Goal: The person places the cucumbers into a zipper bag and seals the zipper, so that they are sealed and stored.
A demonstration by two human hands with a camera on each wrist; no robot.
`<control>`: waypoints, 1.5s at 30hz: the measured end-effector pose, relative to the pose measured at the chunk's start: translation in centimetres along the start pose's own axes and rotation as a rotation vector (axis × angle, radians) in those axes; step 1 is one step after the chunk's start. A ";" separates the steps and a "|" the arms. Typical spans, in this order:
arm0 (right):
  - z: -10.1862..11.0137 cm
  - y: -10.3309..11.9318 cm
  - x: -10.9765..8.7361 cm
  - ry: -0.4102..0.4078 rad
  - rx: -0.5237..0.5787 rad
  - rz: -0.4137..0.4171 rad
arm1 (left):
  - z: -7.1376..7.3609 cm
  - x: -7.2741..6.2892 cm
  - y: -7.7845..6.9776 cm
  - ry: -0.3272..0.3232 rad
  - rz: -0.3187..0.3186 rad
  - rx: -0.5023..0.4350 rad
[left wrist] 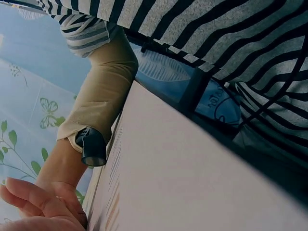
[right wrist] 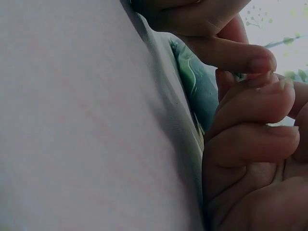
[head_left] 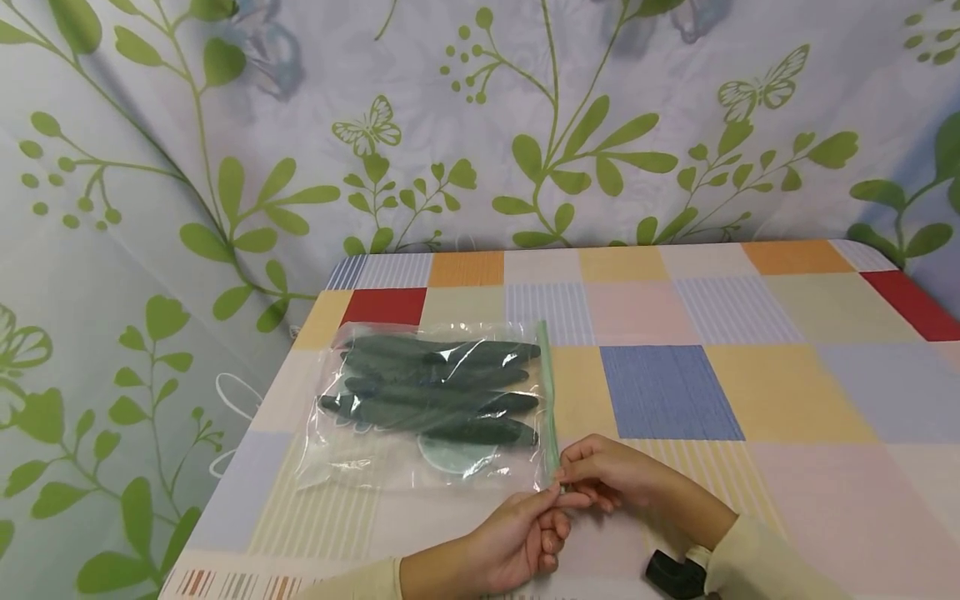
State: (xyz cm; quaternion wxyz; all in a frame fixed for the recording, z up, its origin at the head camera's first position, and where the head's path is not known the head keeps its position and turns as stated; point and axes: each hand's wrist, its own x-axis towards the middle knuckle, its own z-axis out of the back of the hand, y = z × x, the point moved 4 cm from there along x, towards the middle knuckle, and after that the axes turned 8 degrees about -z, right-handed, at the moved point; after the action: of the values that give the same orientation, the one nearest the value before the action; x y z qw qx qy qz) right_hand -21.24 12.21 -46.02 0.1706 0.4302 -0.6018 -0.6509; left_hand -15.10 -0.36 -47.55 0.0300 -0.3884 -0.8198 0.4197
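Observation:
A clear zip bag of several dark green cucumbers lies flat on the table, its light green zip strip running along the right side. At the strip's near end, my left hand pinches the bag's corner between thumb and forefinger, palm turned up. My right hand pinches the same end from the right, its fingertips right against the left hand's. Fingers of both hands meet in the right wrist view, with the cucumbers behind them. The pinched corner itself is mostly hidden by the fingers.
A patchwork-patterned cloth covers the table. Behind it hangs a leaf-print curtain. A white cord hangs by the table's left edge. A black wrist camera sits at the right sleeve.

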 end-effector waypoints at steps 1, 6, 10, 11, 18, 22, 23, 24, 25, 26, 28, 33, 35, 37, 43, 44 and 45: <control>0.0 0.0 0.0 -0.002 0.000 -0.005 | 0.0 0.0 0.0 0.004 -0.002 0.001; 0.1 0.1 -0.1 0.006 -0.003 -0.008 | 0.0 0.0 -0.2 0.018 -0.006 -0.005; 0.2 0.1 -0.1 -0.013 -0.020 -0.006 | 0.0 0.0 -0.3 0.022 -0.017 0.000; 0.2 0.1 -0.1 -0.020 -0.027 -0.005 | 0.0 0.1 -0.3 0.019 -0.023 0.005; 0.3 0.2 0.1 -0.067 -0.072 -0.020 | 0.0 0.2 -0.4 -0.036 -0.055 0.044; 0.6 0.2 0.4 -0.112 -0.103 -0.054 | 0.0 0.2 -0.5 -0.063 -0.065 0.061; 0.7 0.2 0.5 -0.126 -0.112 -0.063 | 0.1 0.2 -0.5 -0.067 -0.066 0.064; 0.8 0.2 0.6 -0.140 -0.118 -0.074 | 0.1 0.2 -0.5 -0.068 -0.065 0.066; 0.8 0.2 0.6 -0.156 -0.125 -0.082 | 0.1 0.2 -0.5 -0.068 -0.063 0.065; 1.0 0.2 0.7 -0.170 -0.131 -0.089 | 0.1 0.2 -0.5 -0.068 -0.061 0.064; 1.2 0.2 0.9 -0.198 -0.142 -0.102 | 0.0 0.3 -0.5 -0.067 -0.055 0.060; 2.0 0.3 1.4 -0.255 -0.163 -0.121 | 0.1 0.3 -0.5 -0.071 -0.062 0.055; 2.3 0.4 1.6 -0.277 -0.175 -0.125 | 0.1 0.4 -0.6 -0.074 -0.068 0.056; 2.5 0.5 1.8 -0.297 -0.187 -0.133 | 0.1 0.4 -0.6 -0.076 -0.070 0.057; 3.1 0.9 2.2 -0.348 -0.235 -0.142 | 0.0 0.5 -0.6 -0.067 -0.064 0.050; 3.3 0.9 2.3 -0.356 -0.243 -0.144 | 0.0 0.5 -0.6 -0.065 -0.063 0.048; 3.4 1.0 2.4 -0.363 -0.252 -0.145 | 0.0 0.5 -0.6 -0.063 -0.063 0.047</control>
State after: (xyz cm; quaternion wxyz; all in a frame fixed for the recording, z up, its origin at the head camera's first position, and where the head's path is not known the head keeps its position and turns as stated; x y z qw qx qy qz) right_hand -25.51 12.39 -46.31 0.0646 0.3233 -0.5039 -0.7984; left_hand -15.85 -0.25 -47.26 0.0263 -0.3483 -0.8221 0.4496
